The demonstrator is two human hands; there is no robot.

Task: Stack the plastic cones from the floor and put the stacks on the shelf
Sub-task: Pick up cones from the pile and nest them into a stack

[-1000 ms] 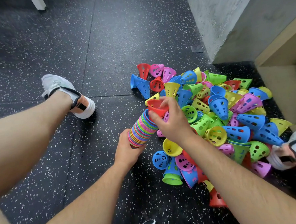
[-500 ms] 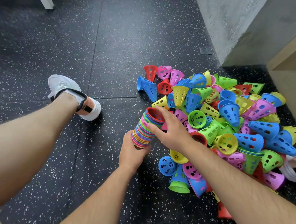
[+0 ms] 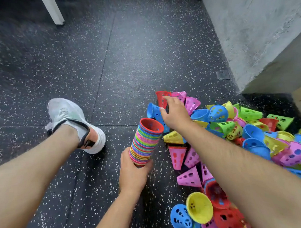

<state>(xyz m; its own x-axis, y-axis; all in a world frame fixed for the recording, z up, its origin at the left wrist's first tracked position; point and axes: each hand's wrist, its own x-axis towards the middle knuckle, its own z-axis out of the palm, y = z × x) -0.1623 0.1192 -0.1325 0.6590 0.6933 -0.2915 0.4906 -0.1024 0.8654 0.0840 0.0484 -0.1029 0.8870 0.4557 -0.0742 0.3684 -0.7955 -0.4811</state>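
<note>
The left hand (image 3: 134, 173) grips the bottom of a tilted stack of many-coloured plastic cones (image 3: 146, 142), just above the black speckled rubber floor (image 3: 72, 65). The right hand (image 3: 176, 115) holds nothing. Its fingers are spread over a red perforated plastic cone (image 3: 159, 97) at the far edge of the loose cone pile (image 3: 248, 113); whether they touch it, I cannot tell.
</note>
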